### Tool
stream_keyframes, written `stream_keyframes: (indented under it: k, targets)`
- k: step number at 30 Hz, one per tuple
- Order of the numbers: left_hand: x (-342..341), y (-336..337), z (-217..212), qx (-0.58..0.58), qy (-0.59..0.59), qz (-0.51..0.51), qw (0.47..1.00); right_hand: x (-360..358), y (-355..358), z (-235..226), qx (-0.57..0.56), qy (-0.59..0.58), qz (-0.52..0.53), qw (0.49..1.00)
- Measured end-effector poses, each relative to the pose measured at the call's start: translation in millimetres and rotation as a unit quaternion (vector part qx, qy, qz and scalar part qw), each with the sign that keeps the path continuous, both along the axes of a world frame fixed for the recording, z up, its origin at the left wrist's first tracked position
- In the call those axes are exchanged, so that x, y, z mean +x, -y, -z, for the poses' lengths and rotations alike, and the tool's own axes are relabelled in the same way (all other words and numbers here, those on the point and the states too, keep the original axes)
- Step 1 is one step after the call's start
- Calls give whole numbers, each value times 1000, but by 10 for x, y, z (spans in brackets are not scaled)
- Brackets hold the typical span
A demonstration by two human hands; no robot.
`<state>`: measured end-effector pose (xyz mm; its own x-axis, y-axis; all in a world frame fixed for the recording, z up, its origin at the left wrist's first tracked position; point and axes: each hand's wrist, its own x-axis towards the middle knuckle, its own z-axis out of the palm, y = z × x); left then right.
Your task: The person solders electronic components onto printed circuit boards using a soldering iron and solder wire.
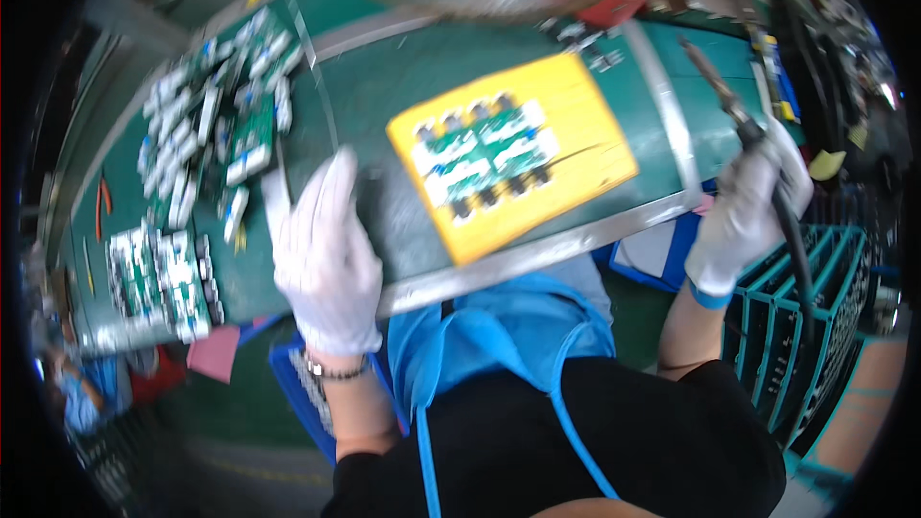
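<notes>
My right hand, in a white glove, grips a soldering iron whose tip points up and away over the right of the bench. A thick dark cable trails from its handle. My left hand, also gloved, is over the bench's front edge with its fingers stretched out. Beside its thumb side is a slim pale strip; blur hides whether the hand touches it. Between my hands lies a yellow board. On it rests a green circuit board panel with black cylindrical parts along two sides.
A pile of white-and-green circuit assemblies covers the bench's left part, with more board panels nearer me. Orange-handled pliers lie at far left. A metal strip crosses the bench at right. Teal racks stand beside my right arm.
</notes>
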<state>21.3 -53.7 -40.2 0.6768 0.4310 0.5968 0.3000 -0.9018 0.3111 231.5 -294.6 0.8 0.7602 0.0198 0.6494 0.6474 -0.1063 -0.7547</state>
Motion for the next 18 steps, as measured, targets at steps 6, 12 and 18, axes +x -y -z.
stream_keyframes:
  k: [6,12,18]
  targets:
    - [-57,83,-37,-11,-47,-21,999,589,-89,3,-13,-117,-120,986]
    - [1,79,0,10,-24,-20,999,973,-163,185,-135,-119,-138,974]
    - [-60,103,9,14,-33,-32,999,1485,46,160,121,-236,-46,963]
